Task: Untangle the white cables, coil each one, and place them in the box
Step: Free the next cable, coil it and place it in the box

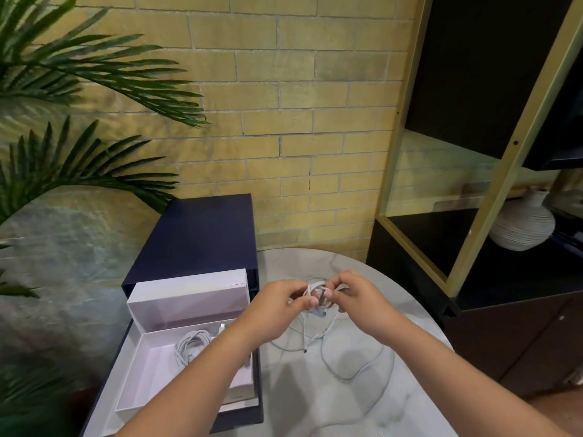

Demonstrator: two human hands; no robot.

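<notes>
My left hand (277,302) and my right hand (353,294) meet above the marble table (315,398), both pinching a small bundle of white cable (317,290) between the fingertips. From that bundle a loose length of white cable (344,370) hangs down and loops across the table. To the left stands an open white box (151,380), and one coiled white cable (191,343) lies inside it. My left forearm covers the box's right side.
A dark blue box (195,234) stands behind the white box, whose lid (189,298) is raised. Palm fronds (79,152) reach in from the left. A black and gold shelf (473,184) holding a ribbed white vase (523,225) stands at the right, beside the table's edge.
</notes>
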